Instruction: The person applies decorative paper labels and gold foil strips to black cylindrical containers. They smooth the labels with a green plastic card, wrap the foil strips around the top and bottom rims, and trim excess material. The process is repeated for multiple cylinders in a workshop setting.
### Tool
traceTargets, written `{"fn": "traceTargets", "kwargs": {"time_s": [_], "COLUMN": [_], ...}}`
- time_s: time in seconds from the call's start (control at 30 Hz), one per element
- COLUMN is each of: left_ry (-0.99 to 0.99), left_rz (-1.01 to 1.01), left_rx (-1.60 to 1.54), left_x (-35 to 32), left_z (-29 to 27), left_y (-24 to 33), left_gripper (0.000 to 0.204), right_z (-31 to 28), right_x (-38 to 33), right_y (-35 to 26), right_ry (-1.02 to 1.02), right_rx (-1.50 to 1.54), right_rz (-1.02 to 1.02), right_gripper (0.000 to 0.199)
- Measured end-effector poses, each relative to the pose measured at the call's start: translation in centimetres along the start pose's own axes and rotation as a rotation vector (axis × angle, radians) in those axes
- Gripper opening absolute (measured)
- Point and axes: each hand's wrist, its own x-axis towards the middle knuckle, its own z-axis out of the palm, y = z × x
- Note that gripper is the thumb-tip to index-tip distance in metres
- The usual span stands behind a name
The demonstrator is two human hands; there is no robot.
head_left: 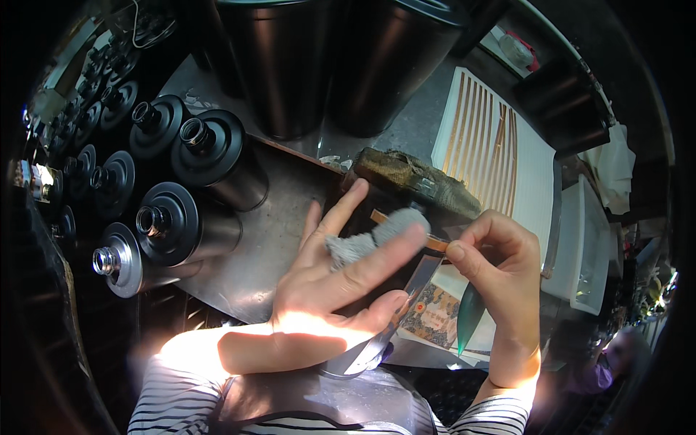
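My left hand (319,283) lies spread over a dark, shiny surface, probably a black bottle's side. Grey fuzzy fabric (351,250) covers or sits among its middle fingers; I cannot tell if it is worn. Beneath those fingertips runs a narrow copper-coloured strip (438,245), whose right end is pinched between thumb and forefinger of my right hand (500,250). Just beyond the fingers rests a worn, fabric-wrapped block (420,177). Below the strip, a patterned label or card (429,315) and a green pointed piece (469,315) show.
Several black metal bottles with threaded necks (196,239) stand to the left. Two large black canisters (275,80) rise at the back. A white sheet (536,152) bearing copper-coloured strips (475,130) lies right, near a white tray (586,246). Bright sunlight hits my left wrist.
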Motion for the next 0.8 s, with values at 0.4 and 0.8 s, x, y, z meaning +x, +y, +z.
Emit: {"fn": "traceTargets", "kwargs": {"time_s": [0.4, 0.8], "left_ry": [-0.116, -0.426], "left_rz": [0.014, 0.108], "left_rx": [0.309, 0.618], "left_x": [0.2, 2.6], "left_z": [-1.1, -0.2], "left_y": [0.9, 4.2], "left_gripper": [0.058, 0.048], "right_z": [-0.2, -0.6], "right_x": [-0.2, -0.4], "right_y": [1.1, 1.7], "right_ry": [-0.04, 0.004], "right_rx": [0.109, 0.01], "right_rz": [-0.077, -0.168], "right_gripper": [0.016, 0.027]}}
